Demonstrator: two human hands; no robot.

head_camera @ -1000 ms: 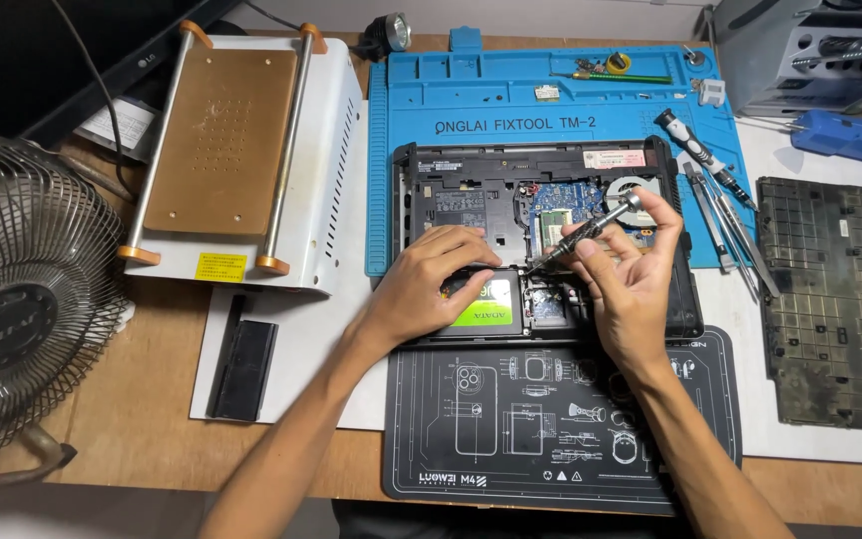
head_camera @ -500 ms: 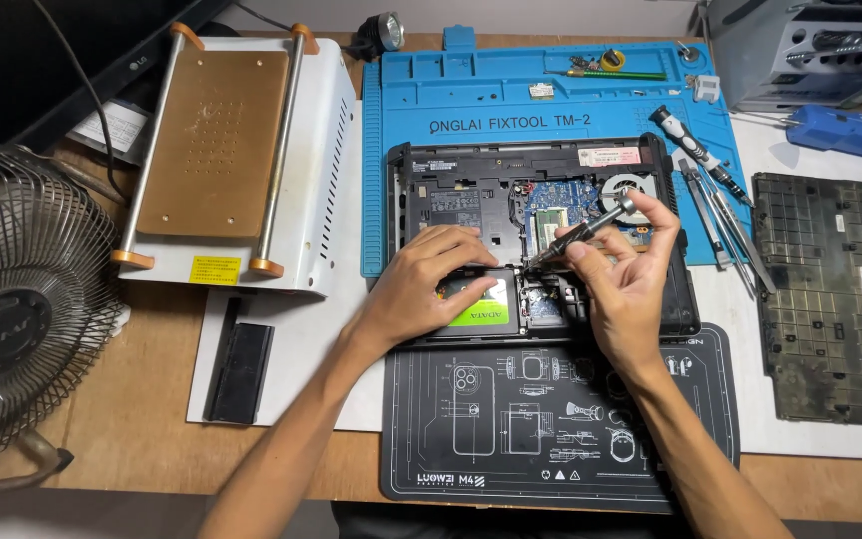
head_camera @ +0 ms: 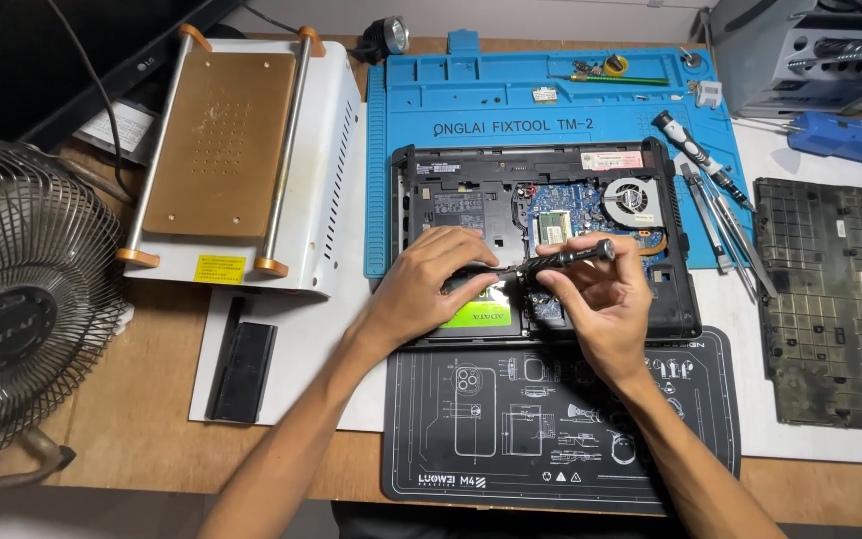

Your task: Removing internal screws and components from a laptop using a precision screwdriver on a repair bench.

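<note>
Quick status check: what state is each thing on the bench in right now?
Black laptop base: bottom cover off, internals exposed.
Dark removed bottom cover: lying flat at far right.
Green-labelled flat drive: seated in its bay.
Black screwdriver: nearly level, in right hand grip.
Left hand: resting on drive.
Metal-grilled fan: motion unclear.

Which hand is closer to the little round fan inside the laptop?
Right. The right hand, holding a screwdriver, sits just below the fan; the left hand is farther off.
</note>
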